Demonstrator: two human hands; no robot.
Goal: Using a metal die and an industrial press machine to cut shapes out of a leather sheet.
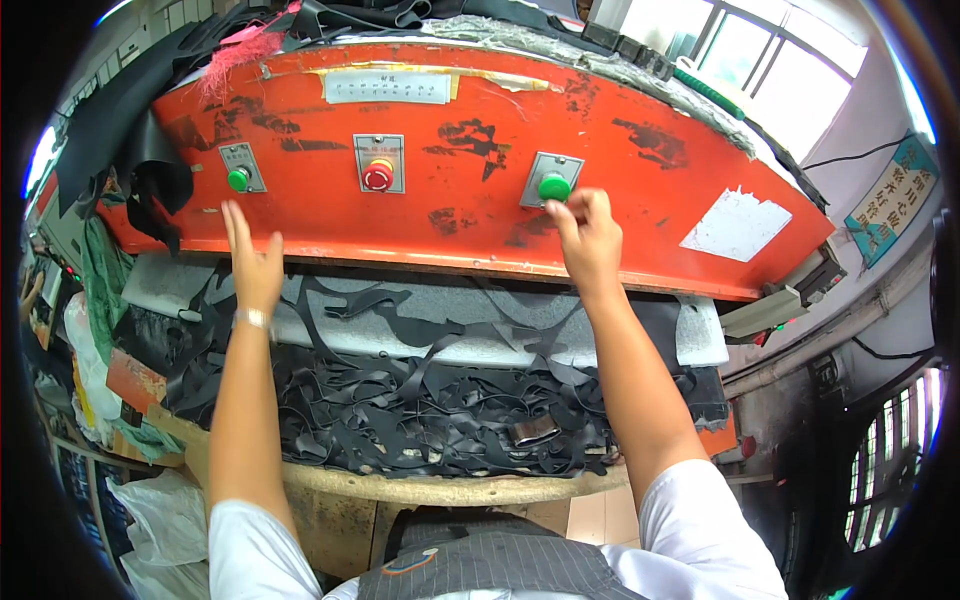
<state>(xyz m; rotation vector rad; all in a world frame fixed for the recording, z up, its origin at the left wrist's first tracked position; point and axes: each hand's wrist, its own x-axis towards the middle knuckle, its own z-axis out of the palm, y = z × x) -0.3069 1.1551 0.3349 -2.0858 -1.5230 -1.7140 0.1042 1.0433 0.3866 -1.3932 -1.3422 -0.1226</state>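
Observation:
My left hand point(255, 265) is raised with straight fingers in front of the red machine panel point(320, 205). Its fingertips are just below the left green push button point(238, 179), apart from it, and it holds nothing. On the other side, my right hand point(592, 240) is at the right green push button point(554, 187). Its fingers are loosely bent, thumb and forefinger apart, with nothing visible between them. I cannot tell whether they touch that button. Below the panel, cut black sheet scraps point(385, 310) lie over a pale cutting board point(470, 350).
Between the green buttons sits a red stop button point(378, 175). Tangled black offcuts point(420, 410) fill the space before the board, with a small metallic block point(535, 430) among them. A wooden edge point(440, 488) runs in front. Black sheets point(120, 130) hang at the left.

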